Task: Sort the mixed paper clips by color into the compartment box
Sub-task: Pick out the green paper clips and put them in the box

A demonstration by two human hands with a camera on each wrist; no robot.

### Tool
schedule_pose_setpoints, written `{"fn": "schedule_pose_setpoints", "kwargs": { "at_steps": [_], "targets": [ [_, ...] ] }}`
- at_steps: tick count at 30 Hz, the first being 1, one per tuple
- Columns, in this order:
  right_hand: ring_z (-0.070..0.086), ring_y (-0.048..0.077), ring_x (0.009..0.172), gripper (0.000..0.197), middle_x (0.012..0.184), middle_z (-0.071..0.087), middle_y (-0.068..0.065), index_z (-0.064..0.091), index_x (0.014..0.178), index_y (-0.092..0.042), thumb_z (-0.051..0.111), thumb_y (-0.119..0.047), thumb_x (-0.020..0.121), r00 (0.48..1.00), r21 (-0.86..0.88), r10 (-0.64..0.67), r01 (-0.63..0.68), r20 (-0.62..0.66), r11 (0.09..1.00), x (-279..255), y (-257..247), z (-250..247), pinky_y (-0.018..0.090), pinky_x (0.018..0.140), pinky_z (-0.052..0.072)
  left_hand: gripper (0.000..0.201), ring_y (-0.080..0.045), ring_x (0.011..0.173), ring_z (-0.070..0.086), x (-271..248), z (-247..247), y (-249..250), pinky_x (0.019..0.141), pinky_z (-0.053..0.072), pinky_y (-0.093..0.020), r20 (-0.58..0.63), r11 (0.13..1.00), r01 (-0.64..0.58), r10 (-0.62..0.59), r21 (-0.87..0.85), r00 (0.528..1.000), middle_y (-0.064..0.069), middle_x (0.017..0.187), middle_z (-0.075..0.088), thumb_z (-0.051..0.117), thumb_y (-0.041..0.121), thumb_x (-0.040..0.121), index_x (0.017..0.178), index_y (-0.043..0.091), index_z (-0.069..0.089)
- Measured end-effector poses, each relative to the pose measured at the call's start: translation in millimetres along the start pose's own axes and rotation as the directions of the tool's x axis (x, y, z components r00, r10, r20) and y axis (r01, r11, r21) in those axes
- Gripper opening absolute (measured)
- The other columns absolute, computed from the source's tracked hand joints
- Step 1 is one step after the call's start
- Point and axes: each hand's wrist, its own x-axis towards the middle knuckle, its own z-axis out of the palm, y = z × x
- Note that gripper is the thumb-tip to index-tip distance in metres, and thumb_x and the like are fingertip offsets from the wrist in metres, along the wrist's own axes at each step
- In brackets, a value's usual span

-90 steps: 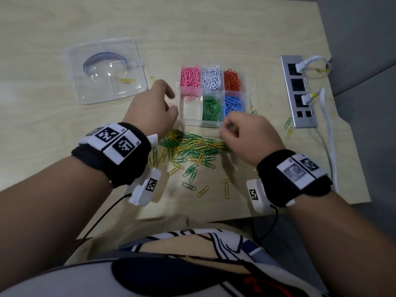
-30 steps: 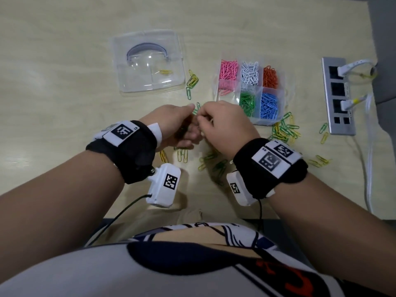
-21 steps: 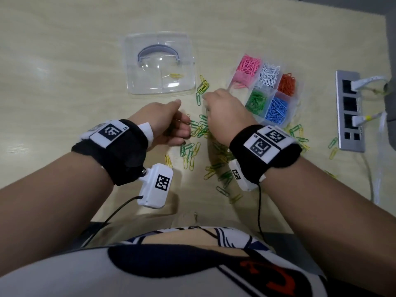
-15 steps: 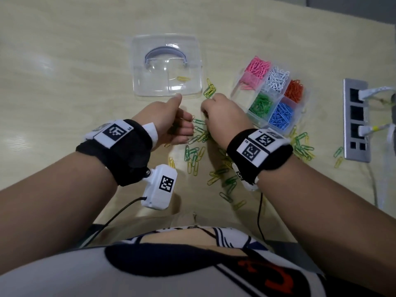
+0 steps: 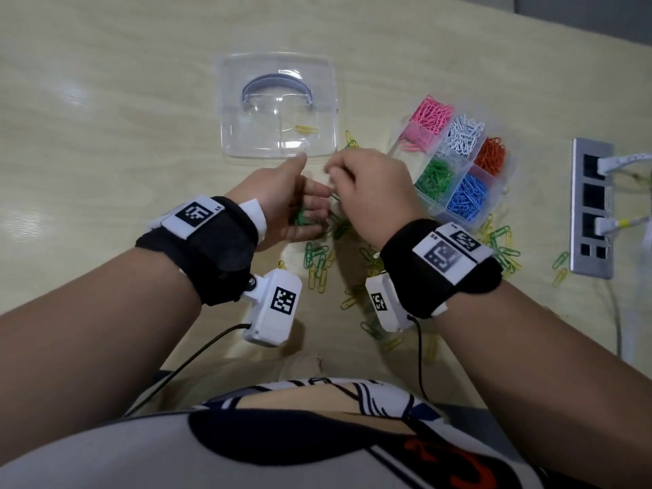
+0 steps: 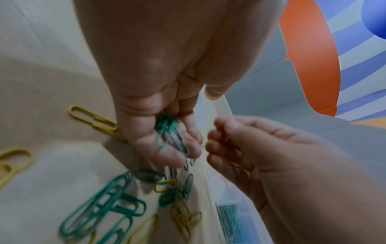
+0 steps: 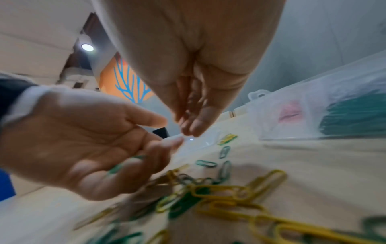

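On left hand point(image 6: 158, 132) fingers, green clips point(image 6: 171, 137) (loosely cupped), right hand point(image 6: 246, 148) beside.

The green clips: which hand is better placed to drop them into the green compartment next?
Probably the left hand: the green clips already lie on its cupped fingers. The right hand is nearer the green compartment, but no clip shows in its grip.

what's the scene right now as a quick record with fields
left hand: cupped, holds green clips on its fingers
right hand: fingers bunched beside the left hand; contents unclear
compartment box: pink, white, orange, green, blue sections filled; one section looks empty
loose clips: green and yellow, on the table
clear lid: beyond the hands, one yellow clip on it
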Motion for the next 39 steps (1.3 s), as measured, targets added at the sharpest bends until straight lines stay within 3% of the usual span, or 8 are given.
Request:
{"fn": "schedule_pose_setpoints", "kwargs": {
  "at_steps": [3, 6, 12, 20, 22, 29, 36, 39],
  "targets": [
    [0.055, 0.025, 0.111, 0.043, 0.125, 0.054, 0.009, 0.056, 0.127, -0.012, 0.042, 0.004, 0.09, 0.992, -0.248, 0.11, -0.091, 0.061, 0.964, 11.6, 9.4, -2.3, 0.032, 0.091, 0.043, 0.042, -0.015, 0.058, 0.049, -1.7, -3.0, -1.9, 0.06, 0.049, -0.027, -0.022, 0.999, 0.015, -0.014, 0.045, 1.0, -0.002, 0.059, 0.053, 0.038, 0.04, 0.102, 0.082, 0.009, 0.059],
    [0.042, 0.032, 0.128, 0.056, 0.148, 0.036, 0.011, 0.038, 0.143, -0.007, 0.043, 0.007, 0.088, 0.978, -0.393, 0.083, -0.001, 0.191, 0.92, 17.7, 8.8, 2.8, 0.038, 0.105, 0.037, 0.035, -0.017, 0.059, 0.049, -2.4, -6.3, -4.6, 0.055, 0.044, -0.025, -0.01, 0.997, 0.049, -0.049, 0.056, 0.999, -0.004, 0.057, 0.05, 0.045, 0.033, 0.1, 0.079, 0.008, 0.058],
    [0.053, 0.03, 0.1, 0.024, 0.111, 0.052, 0.012, 0.056, 0.115, -0.007, 0.047, -0.002, 0.093, 0.994, -0.463, 0.023, 0.029, 0.107, 0.886, 5.3, 21.3, 5.3, 0.036, 0.076, 0.042, 0.027, -0.013, 0.051, 0.044, -4.0, -8.0, -6.3, 0.051, 0.041, -0.02, 0.02, 0.994, 0.081, -0.083, 0.078, 0.996, -0.001, 0.056, 0.048, 0.048, 0.026, 0.098, 0.078, 0.011, 0.057],
    [0.057, 0.021, 0.086, 0.007, 0.094, 0.062, 0.004, 0.061, 0.095, -0.013, 0.056, -0.015, 0.09, 0.981, -0.24, 0.185, -0.164, 0.065, 0.957, 0.7, 25.7, -13.4, 0.029, 0.072, 0.045, 0.02, -0.015, 0.051, 0.044, -5.0, -2.9, -5.4, 0.045, 0.039, -0.019, -0.019, 0.984, 0.064, -0.062, 0.167, 0.998, -0.003, 0.056, 0.048, 0.051, 0.019, 0.096, 0.08, 0.009, 0.059],
    [0.056, 0.019, 0.086, 0.014, 0.097, 0.063, 0.003, 0.061, 0.101, -0.016, 0.054, -0.013, 0.09, 0.978, -0.176, 0.208, -0.202, 0.018, 0.963, -1.3, 28.3, -16.9, 0.027, 0.072, 0.043, 0.012, -0.017, 0.053, 0.04, -3.7, -3.6, -4.0, 0.043, 0.033, -0.019, -0.024, 0.98, 0.037, -0.033, 0.198, 0.999, -0.006, 0.057, 0.046, 0.054, 0.012, 0.093, 0.083, 0.006, 0.058],
    [0.054, 0.025, 0.094, 0.027, 0.112, 0.057, 0.01, 0.061, 0.117, -0.012, 0.057, -0.007, 0.091, 0.971, -0.415, 0.217, -0.156, 0.104, 0.896, -6.7, 33.6, -19.4, 0.03, 0.073, 0.041, 0.005, -0.014, 0.049, 0.034, -3.5, -0.9, -1.2, 0.044, 0.02, -0.018, 0.005, 0.961, 0.02, -0.023, 0.275, 1.0, -0.004, 0.06, 0.045, 0.052, 0.007, 0.091, 0.087, 0.009, 0.055],
    [0.056, 0.024, 0.106, 0.04, 0.127, 0.05, 0.011, 0.053, 0.13, -0.007, 0.05, 0.004, 0.091, 0.995, -0.302, 0.062, -0.037, 0.075, 0.953, 15.5, 12.4, -13.8, 0.031, 0.092, 0.044, 0.006, -0.014, 0.047, 0.042, 2.2, -6.9, 4.3, 0.042, 0.029, -0.018, -0.185, 0.869, -0.141, 0.255, 0.474, 0.949, -0.003, 0.069, 0.055, 0.066, 0.018, 0.085, 0.081, 0.013, 0.065],
    [0.046, 0.03, 0.124, 0.046, 0.138, 0.041, 0.014, 0.044, 0.134, -0.003, 0.042, 0.006, 0.089, 0.978, -0.378, 0.076, 0.002, 0.192, 0.926, 29.7, 3.6, -6.4, 0.034, 0.099, 0.039, 0.013, -0.008, 0.065, 0.058, 5.7, -12.7, 15.7, 0.053, 0.039, -0.02, -0.188, 0.6, -0.213, 0.534, 0.771, 0.824, 0.005, 0.079, 0.059, 0.068, 0.02, 0.083, 0.094, 0.023, 0.063]
  ]
}}
